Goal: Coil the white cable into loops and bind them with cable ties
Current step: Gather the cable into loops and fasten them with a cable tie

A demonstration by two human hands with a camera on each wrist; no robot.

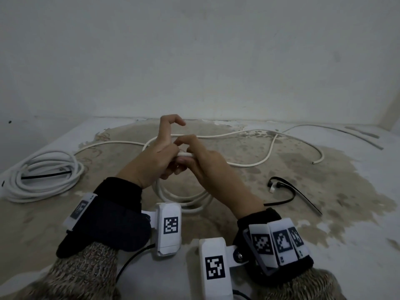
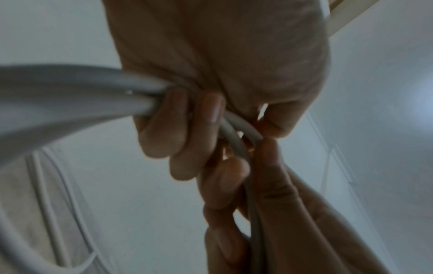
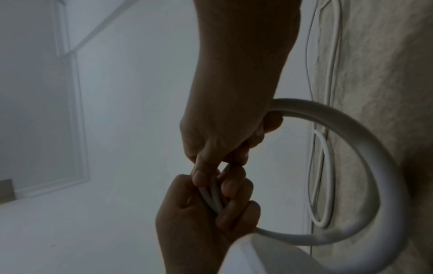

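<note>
Above floor, left hand (image 1: 157,158), right hand (image 1: 202,163) clasp white cable (image 1: 184,155) loops, strands left-right.

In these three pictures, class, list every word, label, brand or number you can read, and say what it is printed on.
No readable words, brands or numbers appear in any view.
The white wrist-camera housings and the white tags on the black wristband carry only black-and-white square code patterns, not text.
The loose white cable, the bound white cable coil and the black cable ties show no legible print.
</note>
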